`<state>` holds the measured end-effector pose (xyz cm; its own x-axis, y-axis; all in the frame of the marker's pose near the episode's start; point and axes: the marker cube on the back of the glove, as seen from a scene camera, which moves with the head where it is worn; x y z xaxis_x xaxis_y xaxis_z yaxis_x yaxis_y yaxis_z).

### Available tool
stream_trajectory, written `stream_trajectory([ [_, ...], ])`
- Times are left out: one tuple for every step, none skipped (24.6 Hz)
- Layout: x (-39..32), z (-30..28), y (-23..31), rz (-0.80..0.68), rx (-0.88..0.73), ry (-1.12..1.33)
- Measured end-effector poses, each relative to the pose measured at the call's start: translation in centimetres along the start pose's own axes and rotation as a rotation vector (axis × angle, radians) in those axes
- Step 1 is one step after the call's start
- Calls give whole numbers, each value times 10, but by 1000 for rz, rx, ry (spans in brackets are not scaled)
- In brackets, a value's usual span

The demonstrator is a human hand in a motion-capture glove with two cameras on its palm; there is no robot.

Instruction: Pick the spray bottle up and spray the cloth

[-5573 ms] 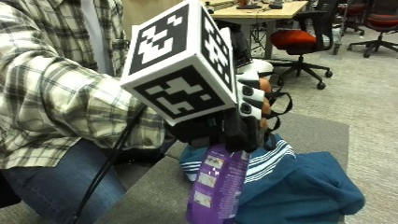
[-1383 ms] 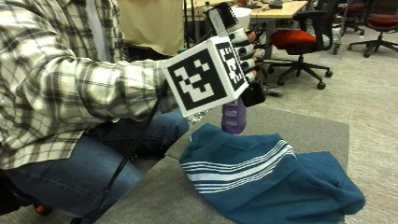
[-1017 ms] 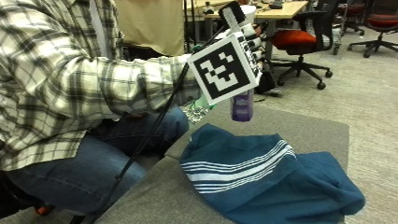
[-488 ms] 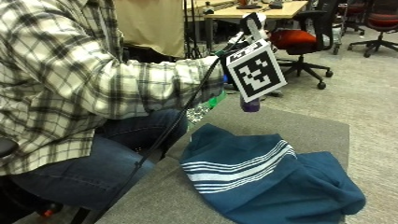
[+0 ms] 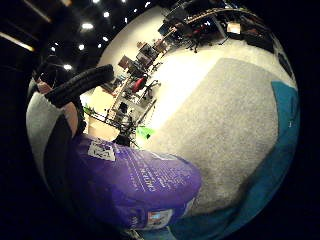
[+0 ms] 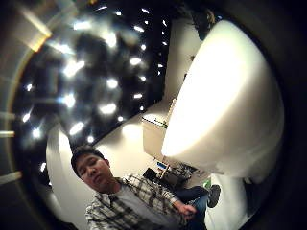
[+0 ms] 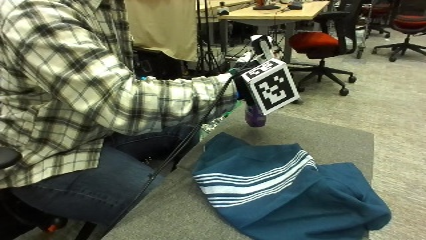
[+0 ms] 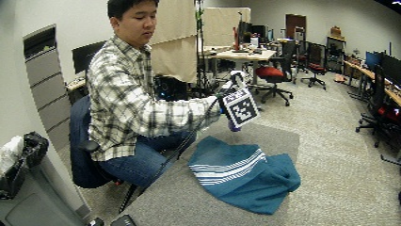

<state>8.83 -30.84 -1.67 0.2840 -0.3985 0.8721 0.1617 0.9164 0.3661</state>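
Observation:
My gloved right hand grips a purple spray bottle and holds it upright in the air, above the far edge of the cloth. Only the bottle's lower end shows below the hand in the outside view. Its purple body fills much of the little finger side palm view, with gloved fingers curled round it. Its white spray head looms large in the thumb side palm view. The teal cloth with white stripes lies crumpled on the grey table, below and nearer than the bottle. The wide outside view shows the same cloth.
The person sits on a chair at the table's left side, right arm stretched over it. A red office chair and a wooden desk stand behind on the carpet. Bare grey table surface lies beyond the cloth.
The hand has lifted the bottle off the cloth and carried it up and away toward the table's far side. The cloth has not moved.

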Motion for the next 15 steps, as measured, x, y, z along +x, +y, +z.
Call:
stream_trajectory([
  [1,5,3,1,-11,-5],
  [2,10,7,2,-19,-12],
  [4,14,10,5,-23,-18],
  [6,18,14,7,-26,-24],
  [8,21,17,11,-27,-29],
  [10,24,21,16,-28,-35],
  [12,26,24,22,-28,-40],
  [15,28,28,27,-28,-43],
  [17,29,30,31,-27,-45],
  [20,31,33,34,-26,-45],
  [22,32,35,34,-25,-44],
  [23,33,36,33,-26,-41],
  [24,33,38,30,-30,-38],
  [25,34,39,25,-38,-33],
  [25,35,41,20,-48,-27],
])
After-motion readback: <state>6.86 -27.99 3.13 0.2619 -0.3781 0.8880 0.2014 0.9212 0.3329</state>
